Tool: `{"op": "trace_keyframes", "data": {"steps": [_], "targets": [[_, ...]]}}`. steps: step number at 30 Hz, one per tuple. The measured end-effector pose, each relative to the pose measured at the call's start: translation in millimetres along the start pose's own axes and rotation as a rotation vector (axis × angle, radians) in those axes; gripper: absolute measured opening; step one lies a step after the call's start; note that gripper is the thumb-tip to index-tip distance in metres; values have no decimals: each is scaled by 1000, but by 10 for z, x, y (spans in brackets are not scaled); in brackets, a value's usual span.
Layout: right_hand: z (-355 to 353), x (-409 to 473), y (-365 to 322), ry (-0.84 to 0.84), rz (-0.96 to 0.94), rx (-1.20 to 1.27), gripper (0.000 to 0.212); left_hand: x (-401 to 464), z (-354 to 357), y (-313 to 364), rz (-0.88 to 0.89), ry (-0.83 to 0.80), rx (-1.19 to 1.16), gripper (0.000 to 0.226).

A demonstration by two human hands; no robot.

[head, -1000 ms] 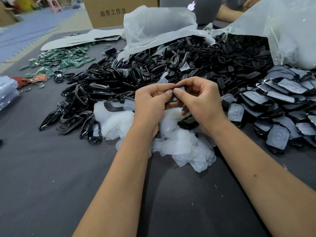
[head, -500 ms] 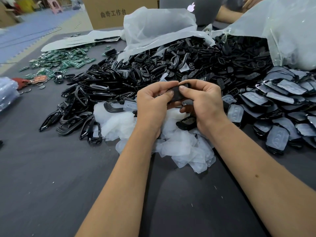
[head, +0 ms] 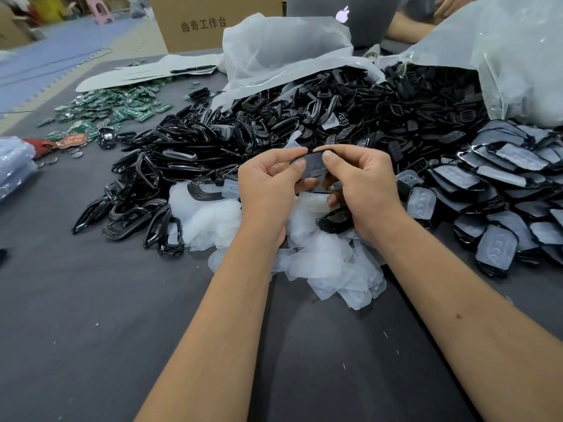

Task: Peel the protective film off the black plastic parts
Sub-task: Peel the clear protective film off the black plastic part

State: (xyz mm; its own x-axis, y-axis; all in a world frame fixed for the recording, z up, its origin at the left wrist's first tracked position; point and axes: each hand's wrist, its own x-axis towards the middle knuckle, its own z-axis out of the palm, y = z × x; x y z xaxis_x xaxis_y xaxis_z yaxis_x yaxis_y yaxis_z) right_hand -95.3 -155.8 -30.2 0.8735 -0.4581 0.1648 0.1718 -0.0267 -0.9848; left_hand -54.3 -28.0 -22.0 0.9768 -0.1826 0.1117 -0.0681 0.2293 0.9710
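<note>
Two hands meet at the middle of the view, raised just above the table (head: pixel 91 330), and between them sits one black plastic part (head: pixel 315 161) with its cloudy film facing the camera. Left hand (head: pixel 268 190) grips the part's left end, thumb on the near face and fingers curled behind; right hand (head: pixel 362 187) pinches the right end, thumb tip pressed on the film near the top edge, fingers tucked underneath. Whether a corner of film is lifted under that thumb, I cannot tell. Directly below the hands lies a heap of loose translucent film pieces (head: pixel 329 263), with another black part (head: pixel 333 222) resting on it just beside the right wrist. Off to the right, a stack of film-covered parts (head: pixel 499 190) overlaps like roof tiles, pale film facing up. Behind the hands a big pile of black frames (head: pixel 189 166) spreads leftward, glossy and tangled, and further back more black pieces spill from an opened clear plastic bag (head: pixel 286 53). A second bag (head: pixel 518 56) bulges at the far right. Far left, a scatter of green circuit boards (head: pixel 115 108) lies near the table's edge, well apart from the hands. At the back stand a cardboard box (head: pixel 213 22) with printed characters and a grey laptop (head: pixel 341 19), lid towards us.
</note>
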Motion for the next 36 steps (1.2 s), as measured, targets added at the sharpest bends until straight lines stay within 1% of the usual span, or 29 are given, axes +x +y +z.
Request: {"op": "trace_keyframes", "data": {"steps": [3, 6, 10, 16, 18, 21, 23, 25, 28, 33, 36], "targets": [[-10, 4, 17, 53, -4, -17, 10, 0, 3, -10, 13, -13, 31, 17], [-13, 10, 24, 91, 21, 35, 3, 6, 5, -16, 24, -16, 50, 19], [-26, 13, 20, 97, 5, 45, 5, -1, -4, -11, 49, -33, 65, 13], [-37, 10, 10, 88, -20, -6, 6, -30, 13, -1, 48, -25, 111, 22], [-24, -3, 12, 112, -69, -91, 2, -33, 27, -3, 45, -7, 110, 22], [13, -35, 11, 214, -250, -360, 10, -38, 41, -25, 67, 14, 119, 21], [41, -65, -14, 271, -352, -461, 12, -47, 49, -33, 88, 21, 123, 20], [51, -82, -25, 292, -402, -521, 11, -58, 51, -35, 108, 19, 123, 21], [57, -90, -20, 315, -421, -581, 11, -71, 58, -35, 124, 10, 127, 23], [90, -93, -19, 356, -418, -556, 7, -82, 86, -56, 141, 32, 144, 20], [79, -58, -6, 299, -299, -418, 4, -84, 90, -59, 135, 35, 127, 21]]}}
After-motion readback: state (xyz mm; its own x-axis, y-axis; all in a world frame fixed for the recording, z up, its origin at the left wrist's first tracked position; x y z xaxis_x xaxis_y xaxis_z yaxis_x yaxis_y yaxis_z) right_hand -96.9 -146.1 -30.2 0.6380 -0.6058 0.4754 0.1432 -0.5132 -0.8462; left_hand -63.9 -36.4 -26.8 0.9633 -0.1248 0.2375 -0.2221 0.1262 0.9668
